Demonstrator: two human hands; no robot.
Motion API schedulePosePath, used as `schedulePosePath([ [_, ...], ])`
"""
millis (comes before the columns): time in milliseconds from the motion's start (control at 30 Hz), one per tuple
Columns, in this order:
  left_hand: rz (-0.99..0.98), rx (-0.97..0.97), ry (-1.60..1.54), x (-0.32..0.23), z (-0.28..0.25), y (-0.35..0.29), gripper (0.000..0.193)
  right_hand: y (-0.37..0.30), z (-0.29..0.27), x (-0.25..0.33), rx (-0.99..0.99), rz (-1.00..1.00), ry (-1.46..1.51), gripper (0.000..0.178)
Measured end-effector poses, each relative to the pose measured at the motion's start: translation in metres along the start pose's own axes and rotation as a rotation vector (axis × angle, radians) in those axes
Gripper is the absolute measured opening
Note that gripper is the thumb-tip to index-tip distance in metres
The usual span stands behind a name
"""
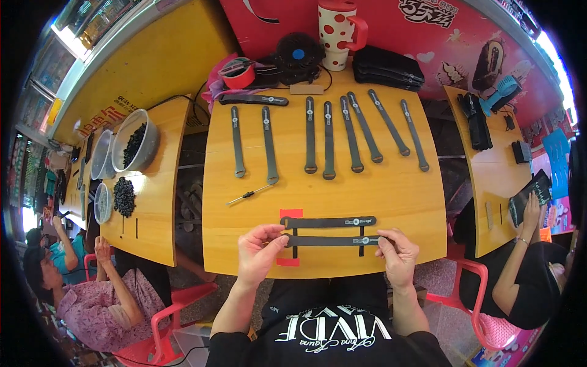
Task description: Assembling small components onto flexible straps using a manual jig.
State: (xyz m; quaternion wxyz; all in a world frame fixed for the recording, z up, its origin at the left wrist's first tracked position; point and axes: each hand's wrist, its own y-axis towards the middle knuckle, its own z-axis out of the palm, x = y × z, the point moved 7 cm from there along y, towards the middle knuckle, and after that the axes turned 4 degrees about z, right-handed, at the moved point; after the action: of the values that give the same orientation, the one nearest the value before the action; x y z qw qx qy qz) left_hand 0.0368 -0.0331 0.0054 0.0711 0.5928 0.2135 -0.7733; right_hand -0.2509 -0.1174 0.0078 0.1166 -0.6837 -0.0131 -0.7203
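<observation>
Left hand (262, 249), right hand (398, 252) pinching strap (330, 241) at ends, table edge (223, 269) just below fingers, open wood (348, 199) farther above

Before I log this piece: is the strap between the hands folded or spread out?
Spread out: the strap runs straight from the left hand to the right hand, with no fold visible.

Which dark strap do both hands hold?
The lowest strap in the picture, its ends in the left hand and right hand; the others lie higher up.
</observation>
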Motion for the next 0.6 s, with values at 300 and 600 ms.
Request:
schedulePosePath([
  [300, 0.094, -0.128, 0.176, 0.002, -0.008, 0.014, 0.012, 0.017, 0.003, 0.003, -0.068, -0.281, -0.278, 0.012],
  [600, 0.087, -0.178, 0.203, 0.01, -0.013, 0.019, 0.012, 0.027, 0.006, 0.002, -0.091, -0.264, -0.394, 0.012],
])
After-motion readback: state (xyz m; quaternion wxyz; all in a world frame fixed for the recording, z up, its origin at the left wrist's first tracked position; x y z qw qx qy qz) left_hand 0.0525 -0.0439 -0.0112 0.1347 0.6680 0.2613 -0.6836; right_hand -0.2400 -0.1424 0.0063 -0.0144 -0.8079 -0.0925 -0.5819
